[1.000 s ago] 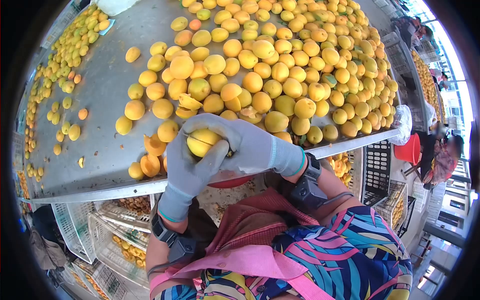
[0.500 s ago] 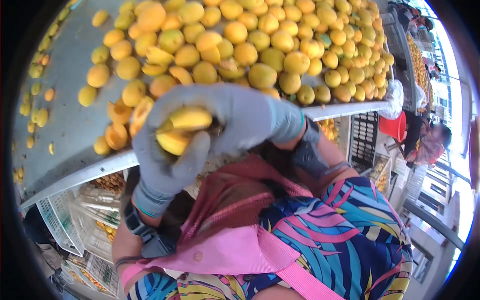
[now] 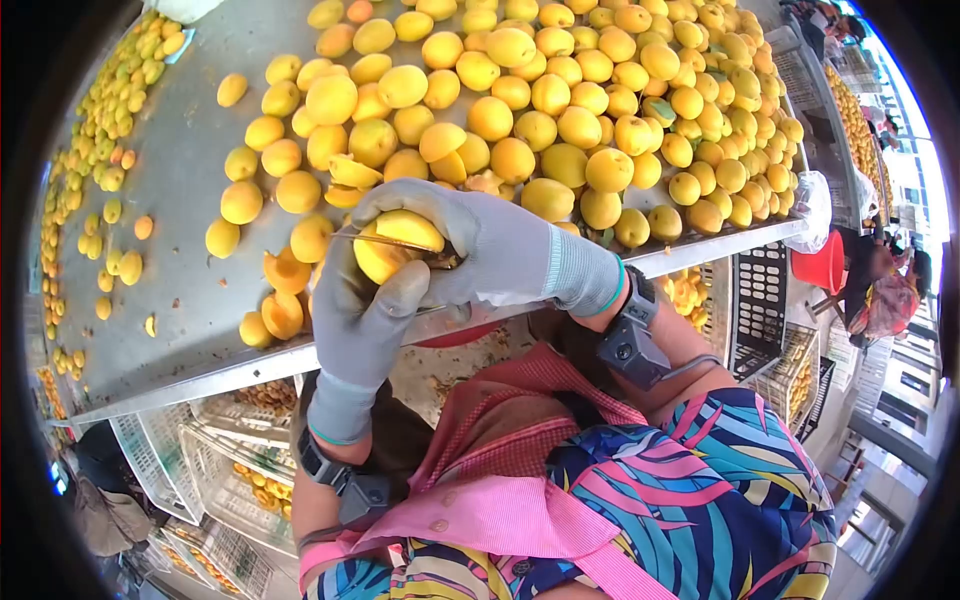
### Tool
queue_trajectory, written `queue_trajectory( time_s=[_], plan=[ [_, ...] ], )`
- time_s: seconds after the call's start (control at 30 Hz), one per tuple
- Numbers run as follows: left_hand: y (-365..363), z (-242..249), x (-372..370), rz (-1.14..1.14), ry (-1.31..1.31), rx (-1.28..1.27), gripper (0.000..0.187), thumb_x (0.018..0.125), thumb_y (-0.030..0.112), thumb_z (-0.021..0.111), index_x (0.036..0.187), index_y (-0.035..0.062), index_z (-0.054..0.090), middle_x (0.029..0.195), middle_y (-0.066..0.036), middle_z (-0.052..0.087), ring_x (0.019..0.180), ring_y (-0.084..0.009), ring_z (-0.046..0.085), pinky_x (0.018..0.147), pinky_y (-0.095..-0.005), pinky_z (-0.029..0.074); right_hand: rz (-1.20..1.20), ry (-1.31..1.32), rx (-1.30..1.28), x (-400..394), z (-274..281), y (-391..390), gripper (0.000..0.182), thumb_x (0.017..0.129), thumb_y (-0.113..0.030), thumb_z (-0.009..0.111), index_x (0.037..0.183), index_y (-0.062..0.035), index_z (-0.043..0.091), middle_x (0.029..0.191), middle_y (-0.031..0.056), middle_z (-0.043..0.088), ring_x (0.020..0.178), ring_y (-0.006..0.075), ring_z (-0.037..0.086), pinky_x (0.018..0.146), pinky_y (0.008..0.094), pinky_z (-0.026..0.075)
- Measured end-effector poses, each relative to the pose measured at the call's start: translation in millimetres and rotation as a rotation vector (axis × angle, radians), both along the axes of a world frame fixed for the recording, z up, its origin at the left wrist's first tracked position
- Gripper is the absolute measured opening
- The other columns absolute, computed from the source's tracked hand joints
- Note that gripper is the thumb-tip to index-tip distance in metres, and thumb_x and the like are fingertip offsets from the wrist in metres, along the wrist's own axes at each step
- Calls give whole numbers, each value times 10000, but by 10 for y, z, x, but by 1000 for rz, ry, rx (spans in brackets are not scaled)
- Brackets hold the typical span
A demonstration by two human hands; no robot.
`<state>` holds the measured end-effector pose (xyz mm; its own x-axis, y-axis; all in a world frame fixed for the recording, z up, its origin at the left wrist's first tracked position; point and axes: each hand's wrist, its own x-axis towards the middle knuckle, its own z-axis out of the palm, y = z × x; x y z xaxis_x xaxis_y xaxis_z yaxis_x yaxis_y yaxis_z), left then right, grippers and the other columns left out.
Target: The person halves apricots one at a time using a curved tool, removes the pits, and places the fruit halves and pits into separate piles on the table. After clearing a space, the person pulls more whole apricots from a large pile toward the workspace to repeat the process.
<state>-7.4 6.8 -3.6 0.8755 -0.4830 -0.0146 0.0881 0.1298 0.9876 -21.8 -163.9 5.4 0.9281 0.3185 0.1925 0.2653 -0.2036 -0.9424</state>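
Both my hands are in grey gloves and meet above the near table edge. My left hand [image 3: 358, 315] is closed around a yellow apricot [image 3: 378, 262], its thumb pressing from the near side. A thin knife blade [image 3: 400, 243] lies across the fruit, seemingly in a cut. My right hand [image 3: 490, 245] is closed at the blade's right end; its fingers hide most of the handle. Left of my hands, halved apricots [image 3: 286, 272] lie on the metal table [image 3: 190, 260]. A large pile of whole apricots [image 3: 580, 125] spreads beyond them.
Another band of apricots [image 3: 105, 140] runs along the table's far left. White crates [image 3: 160, 455] stand below at left. At right are a black crate [image 3: 760, 300], a red bucket [image 3: 818, 262] and a clear plastic bag [image 3: 812, 205]. Other people [image 3: 890, 285] are farther right.
The view has shifted, so the table and fruit appear farther right and more of the left side shows. The blade across the apricot is now clearly visible; my hands stay together.
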Motion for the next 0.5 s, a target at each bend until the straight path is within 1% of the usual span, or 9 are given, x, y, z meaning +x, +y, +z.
queue_trajectory(
  time_s=[0.03, 0.1, 0.17, 0.2, 0.23, 0.3, 0.37, 0.43, 0.5],
  plan=[
    [2, -44, 17, -5, -37, 42, 419, 836, 177, 672, 1155, -39, 508, 1028, -70, 599, 919, -115, 550, 800, -259, 462, -4, -16, 2, -13, 51, -8, 559, 761, -195, 688, 1245, -87, 430, 1072, 128, 611, 940, 262, 621, 813, 342, 492],
    [4, -72, 45, 1, -64, 92, 386, 852, 215, 654, 1125, -34, 540, 996, -66, 616, 893, -111, 550, 780, -267, 465, -27, 426, 74, -51, 200, -23, 550, 769, -194, 677, 1249, -100, 427, 1052, 135, 615, 886, 266, 637, 780, 337, 503],
    [27, -73, 83, 6, 55, 157, 381, 857, 215, 650, 1129, -31, 544, 1006, -65, 621, 902, -110, 556, 782, -270, 467, -69, 307, 19, -45, 57, -2, 547, 773, -198, 675, 1251, -106, 426, 1040, 140, 613, 867, 262, 641, 750, 336, 509],
    [5, -64, 94, 35, -46, 185, 420, 864, 224, 651, 1174, -29, 522, 1050, -66, 612, 935, -115, 558, 814, -271, 465, -102, 207, -45, -25, 19, 10, 544, 777, -202, 672, 1252, -112, 424, 1028, 145, 611, 848, 257, 645, 721, 334, 515],
    [-10, -36, 94, 33, -65, 187, 420, 864, 224, 651, 1174, -29, 522, 1050, -66, 612, 935, -115, 558, 814, -271, 465, -105, 188, -42, -14, 5, -2, 544, 777, -202, 672, 1252, -112, 424, 1028, 145, 611, 848, 257, 645, 721, 334, 515],
    [-39, 30, 67, 26, -19, 90, 465, 866, 214, 653, 1229, -24, 487, 1096, -62, 596, 978, -121, 553, 857, -272, 455, -101, 44, -22, -20, 5, -23, 537, 783, -206, 668, 1253, -118, 424, 994, 147, 610, 837, 258, 644, 704, 336, 514],
    [-22, 16, 85, 11, 5, 67, 501, 862, 192, 654, 1269, -21, 454, 1128, -60, 582, 1003, -124, 546, 884, -269, 445, -99, 21, -17, -13, 31, -23, 538, 780, -209, 669, 1251, -121, 425, 993, 146, 606, 835, 259, 641, 716, 338, 510],
    [15, -31, 117, -35, 62, 79, 502, 858, 195, 660, 1264, -23, 461, 1120, -59, 586, 998, -121, 547, 875, -267, 448, -74, 184, -58, -14, 98, -47, 536, 773, -208, 674, 1242, -117, 431, 1019, 147, 603, 882, 276, 634, 774, 345, 498],
    [9, -69, 121, -16, 40, 89, 493, 854, 197, 667, 1249, -27, 477, 1119, -56, 588, 994, -117, 547, 869, -264, 448, -79, 169, -41, -6, 105, -52, 532, 770, -209, 680, 1234, -114, 436, 1033, 146, 597, 910, 272, 627, 787, 346, 493]
  ],
)
